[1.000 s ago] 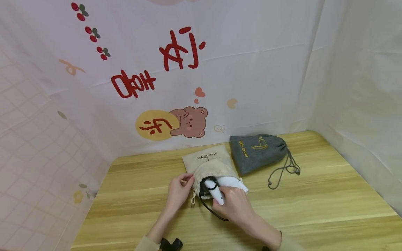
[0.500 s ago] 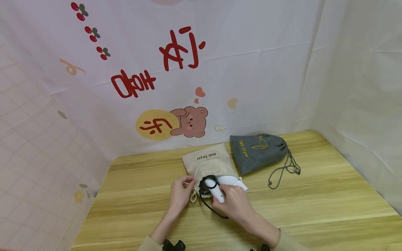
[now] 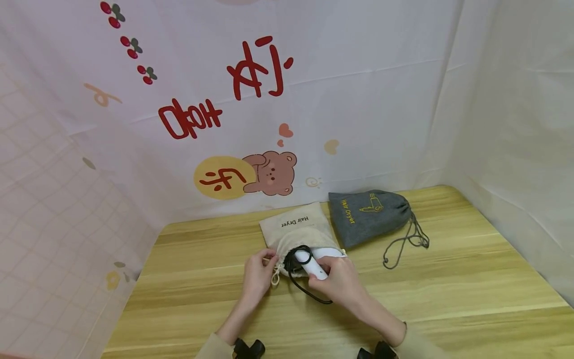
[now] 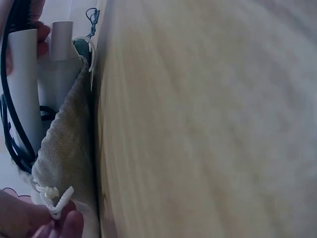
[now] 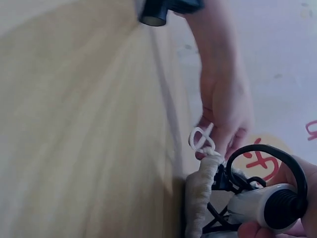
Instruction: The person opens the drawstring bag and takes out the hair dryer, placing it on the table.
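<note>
A white hair dryer (image 3: 316,269) lies partly inside the mouth of a cream drawstring bag (image 3: 296,222) marked "Hair Dryer". My right hand (image 3: 342,283) grips its handle, with the fingers wrapped around it near the lower end. Black cord (image 3: 319,299) loops around the handle and bunches at the opening. At the left side of the mouth, my left hand (image 3: 257,277) pinches the bag's edge beside the knotted drawstring (image 4: 53,201). The right wrist view shows the handle end (image 5: 285,208) close up, where the cord comes out.
A grey drawstring bag (image 3: 372,217), also lettered "Hair Dryer", lies just right of the cream one, its cords (image 3: 410,244) trailing toward the right. Both rest on a wooden table (image 3: 448,299) that meets a printed cloth backdrop (image 3: 372,114) at the back.
My right hand has pushed the hair dryer slightly away from me and deeper into the cream bag. The cord shifted along with it. My left hand stays at the bag's edge.
</note>
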### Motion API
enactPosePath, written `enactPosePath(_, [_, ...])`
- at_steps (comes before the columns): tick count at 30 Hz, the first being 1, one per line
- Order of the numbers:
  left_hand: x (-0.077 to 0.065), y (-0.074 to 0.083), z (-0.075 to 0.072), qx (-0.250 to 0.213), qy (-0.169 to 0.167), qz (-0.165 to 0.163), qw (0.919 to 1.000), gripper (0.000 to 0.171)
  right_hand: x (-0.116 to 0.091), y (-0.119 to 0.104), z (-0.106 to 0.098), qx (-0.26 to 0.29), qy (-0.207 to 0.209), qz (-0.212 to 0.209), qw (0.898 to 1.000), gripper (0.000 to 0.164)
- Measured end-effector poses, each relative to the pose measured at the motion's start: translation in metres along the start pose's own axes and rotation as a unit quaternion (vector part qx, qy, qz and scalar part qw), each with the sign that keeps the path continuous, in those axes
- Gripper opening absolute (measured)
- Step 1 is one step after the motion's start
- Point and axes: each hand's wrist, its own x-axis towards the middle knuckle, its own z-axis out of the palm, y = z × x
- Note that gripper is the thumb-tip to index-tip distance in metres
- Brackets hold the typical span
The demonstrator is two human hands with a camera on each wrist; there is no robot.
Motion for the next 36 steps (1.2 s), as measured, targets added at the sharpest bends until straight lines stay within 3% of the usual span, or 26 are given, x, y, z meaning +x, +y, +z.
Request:
enactPosePath(4, [-0.001, 0.002, 0.001, 0.002, 0.005, 0.001, 1.0, 0.007, 0.004, 0.0, -0.004, 0.015, -0.009, 0.034, 0.999, 0.008])
enactPosePath(15, [-0.003, 0.006, -0.003, -0.044, -0.025, -0.028, 0.9983, 0.013, 0.01, 0.0, 0.0, 0.02, -0.008, 0.063, 0.998, 0.007])
enactPosePath(24, [-0.008, 0.009, -0.003, -0.022, -0.03, 0.016, 0.9992, 0.007, 0.016, -0.001, -0.002, 0.024, -0.005, 0.078, 0.997, 0.007])
enactPosePath(28, [-0.01, 0.009, -0.003, -0.063, -0.051, -0.016, 0.9966, 0.014, 0.016, 0.0, 0.0, 0.021, -0.004, 0.081, 0.996, 0.007])
enactPosePath(33, [-0.012, 0.01, -0.006, -0.154, -0.088, -0.097, 0.9795, 0.031, 0.014, 0.001, 0.002, 0.015, 0.005, 0.075, 0.997, 0.007])
enactPosePath(36, [-0.011, 0.011, -0.007, -0.168, -0.092, -0.106, 0.9757, 0.029, 0.014, 0.001, 0.002, 0.017, 0.0, 0.076, 0.997, 0.007])
